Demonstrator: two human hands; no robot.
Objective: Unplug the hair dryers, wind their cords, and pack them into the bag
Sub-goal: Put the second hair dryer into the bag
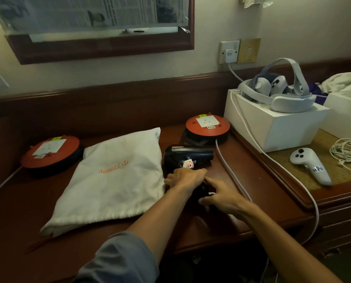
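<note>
Both hands meet at the black hair dryer (188, 158) on the worktop (221, 172) — left hand (183, 176) and right hand (219, 196) grip its dark cord bundle; white bag (113, 180) just left, cable (229, 170) right.

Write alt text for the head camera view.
Both hands, left hand and right hand, work at the dark hair dryer on a wooden desk, beside a white cloth bag. Two red cord reels lie behind.

White headset (281, 92) atop a white box (272, 127); controller (309, 166) lying nearby.
</note>
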